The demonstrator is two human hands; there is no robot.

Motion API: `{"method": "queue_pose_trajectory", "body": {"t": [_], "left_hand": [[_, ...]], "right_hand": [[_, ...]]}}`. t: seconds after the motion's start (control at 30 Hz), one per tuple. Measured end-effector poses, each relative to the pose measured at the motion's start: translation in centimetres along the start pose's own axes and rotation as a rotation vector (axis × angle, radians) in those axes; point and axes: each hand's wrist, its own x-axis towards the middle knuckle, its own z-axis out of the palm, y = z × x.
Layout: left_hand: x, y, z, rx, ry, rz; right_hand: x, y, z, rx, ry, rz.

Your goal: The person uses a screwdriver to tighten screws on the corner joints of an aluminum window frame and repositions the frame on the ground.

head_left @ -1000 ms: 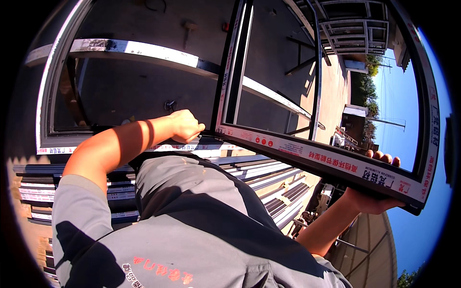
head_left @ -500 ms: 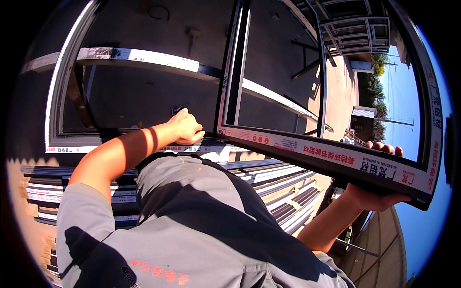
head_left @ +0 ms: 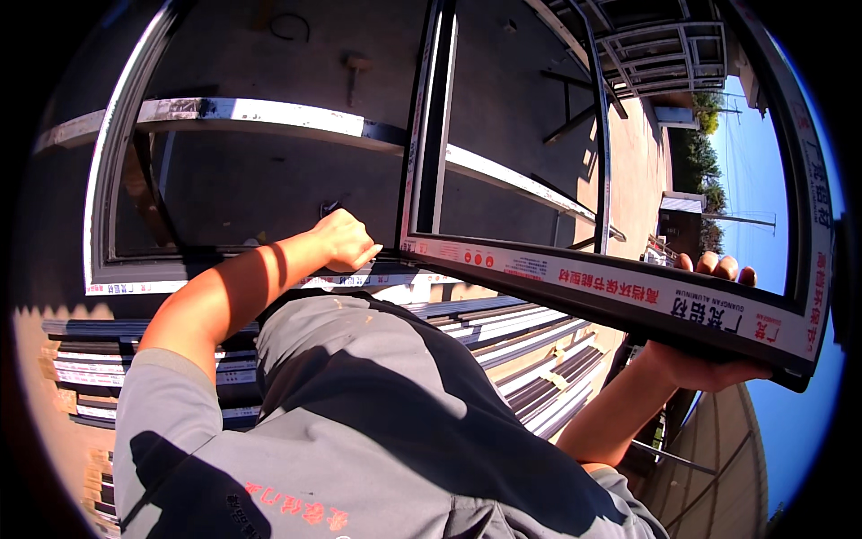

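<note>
A dark window sash [head_left: 620, 287], its face covered in printed white protective film, stands swung out from a larger dark window frame [head_left: 121, 278]. My right hand [head_left: 705, 364] wraps round the sash's lower rail near its outer corner, fingertips over the inner edge and palm beneath. My left hand [head_left: 345, 241] is closed in a fist above the frame's near rail, close to the corner where sash and frame meet. A small dark piece [head_left: 329, 207] shows just beyond its knuckles. What the left fingers hold is hidden.
A white-filmed support bar [head_left: 260, 110] runs crosswise under the frame. Below lies a hammer-like tool [head_left: 353, 76] on the grey floor. Stacked long profiles [head_left: 530, 359] lie beside and behind my body. Welded metal racks [head_left: 664, 63] stand at the far right.
The view has shifted slightly, so the sash's inner edge sits a little further left. My left fist has turned slightly at the same corner; the right hand keeps its grip on the sash.
</note>
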Motion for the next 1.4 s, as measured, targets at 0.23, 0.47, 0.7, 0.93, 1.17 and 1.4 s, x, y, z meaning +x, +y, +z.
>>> {"method": "queue_pose_trajectory", "body": {"t": [0.23,0.47,0.7,0.93,1.17,1.4], "left_hand": [[-0.1,0.2,1.0,0.117,0.122,0.110],[0.0,-0.8,0.5,-0.049,0.050,-0.031],[0.2,-0.3,0.6,-0.327,0.003,-0.221],[0.5,-1.8,2.5,-0.571,-0.095,-0.380],[0.5,-0.1,1.0,-0.009,0.139,0.036],[0.5,-0.7,0.8,0.207,0.233,0.248]], "right_hand": [[0.1,-0.4,-0.4,-0.024,0.082,0.040],[0.4,0.0,-0.5,-0.118,0.135,-0.004],[0.2,-0.3,-1.0,0.002,0.021,0.023],[0.3,0.0,-0.4,-0.042,0.112,0.010],[0.3,-0.4,-1.3,-0.040,0.017,0.021],[0.4,-0.2,-1.6,0.009,-0.026,0.027]]}}
